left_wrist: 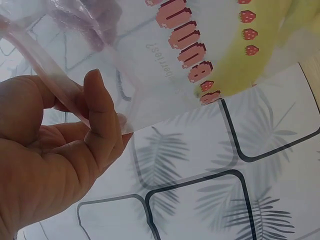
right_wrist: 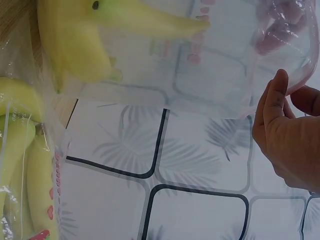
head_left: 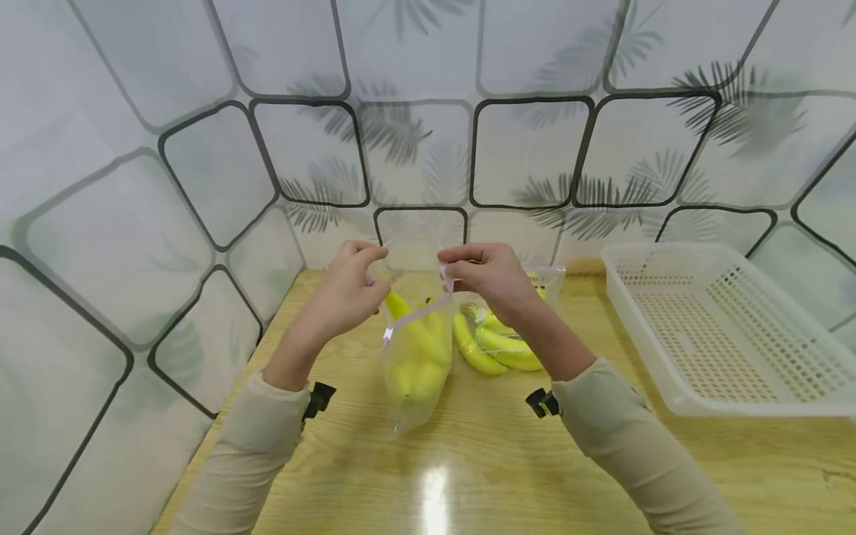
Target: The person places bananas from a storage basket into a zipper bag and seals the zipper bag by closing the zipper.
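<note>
A translucent zip bag (head_left: pixel 394 371) with a pinkish rim and red printing hangs upright over the table, its mouth spread wide. Several yellow bananas (head_left: pixel 417 375) lie inside, one reaching up toward the opening. At the left of the mouth, my left hand (head_left: pixel 351 290) pinches the rim; the left wrist view shows the rim strip (left_wrist: pixel 47 80) passing between thumb and fingers. My right hand (head_left: pixel 491 279) grips the opposite side of the rim, and in the right wrist view the fingers (right_wrist: pixel 275 102) lie against the film. A second clear bag of bananas (head_left: pixel 504 349) lies just behind, to the right.
A white perforated plastic basket (head_left: pixel 722 407) stands on the right of the wooden table (head_left: pixel 348 475). Patterned wall covering (head_left: pixel 414 156) with dark outlines and leaf prints rises behind and along the left side.
</note>
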A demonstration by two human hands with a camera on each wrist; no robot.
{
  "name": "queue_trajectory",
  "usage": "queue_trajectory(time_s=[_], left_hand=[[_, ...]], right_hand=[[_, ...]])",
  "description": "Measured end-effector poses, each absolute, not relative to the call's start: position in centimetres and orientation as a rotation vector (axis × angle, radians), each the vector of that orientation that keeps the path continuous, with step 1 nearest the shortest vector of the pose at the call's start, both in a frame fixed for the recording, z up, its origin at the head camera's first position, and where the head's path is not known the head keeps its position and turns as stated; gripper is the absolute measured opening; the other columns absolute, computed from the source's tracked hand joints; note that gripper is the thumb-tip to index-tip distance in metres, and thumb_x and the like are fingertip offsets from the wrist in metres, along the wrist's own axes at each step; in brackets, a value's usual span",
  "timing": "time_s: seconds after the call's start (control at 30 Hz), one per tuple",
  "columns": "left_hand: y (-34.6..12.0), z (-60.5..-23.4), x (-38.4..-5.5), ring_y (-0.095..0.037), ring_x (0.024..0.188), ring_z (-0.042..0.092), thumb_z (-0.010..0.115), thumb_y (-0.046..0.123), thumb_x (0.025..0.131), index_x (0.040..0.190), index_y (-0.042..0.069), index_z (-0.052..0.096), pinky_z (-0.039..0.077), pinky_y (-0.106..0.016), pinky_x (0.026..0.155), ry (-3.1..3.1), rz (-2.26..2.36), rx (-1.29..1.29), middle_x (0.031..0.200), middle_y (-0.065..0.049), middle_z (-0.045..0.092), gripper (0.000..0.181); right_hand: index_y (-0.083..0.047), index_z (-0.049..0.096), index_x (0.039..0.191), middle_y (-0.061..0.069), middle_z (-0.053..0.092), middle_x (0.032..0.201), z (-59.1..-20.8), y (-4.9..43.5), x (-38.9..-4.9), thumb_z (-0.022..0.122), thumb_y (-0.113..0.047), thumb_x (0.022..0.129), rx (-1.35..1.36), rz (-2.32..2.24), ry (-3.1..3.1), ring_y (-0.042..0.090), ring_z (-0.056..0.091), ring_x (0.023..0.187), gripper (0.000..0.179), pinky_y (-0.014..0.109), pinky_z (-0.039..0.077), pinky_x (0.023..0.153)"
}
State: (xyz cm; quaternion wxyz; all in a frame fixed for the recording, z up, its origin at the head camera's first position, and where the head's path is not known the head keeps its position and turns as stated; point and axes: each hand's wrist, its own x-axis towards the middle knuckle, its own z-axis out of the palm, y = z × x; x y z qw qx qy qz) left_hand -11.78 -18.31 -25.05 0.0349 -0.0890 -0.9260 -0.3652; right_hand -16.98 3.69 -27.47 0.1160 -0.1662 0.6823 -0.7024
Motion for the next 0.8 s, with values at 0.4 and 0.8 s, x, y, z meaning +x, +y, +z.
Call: queue_trajectory(time_s=[0.4,0.8], left_hand=[[-18.4,-25.0,-12.0,-0.02,0.063,0.061,0.054,0.011,0.098,0.146,-0.001,0.044,0.052,-0.033,0.059,-2.854,-1.115,-0.284,0.151,-0.021,0.031,0.05],[-19.2,-25.3,-11.7,-0.021,0.066,0.061,0.053,0.014,0.1,0.147,-0.001,0.042,0.054,-0.033,0.062,-2.878,-1.136,-0.248,0.149,-0.021,0.031,0.051]], right_hand=[[0.014,0.063,0.12,0.023,0.061,0.128,-27.7,4.2,-17.4,0.057,0.005,0.087,-0.484,-2.068,2.023,0.015,0.067,0.084,0.035,0.028,0.057,0.08],[-0.013,0.037,0.153,0.008,0.036,0.155,-31.3,4.5,-12.9,0.065,-0.013,0.094,-0.865,-2.143,2.293,0.025,0.04,0.14,0.065,0.045,0.039,0.111]])
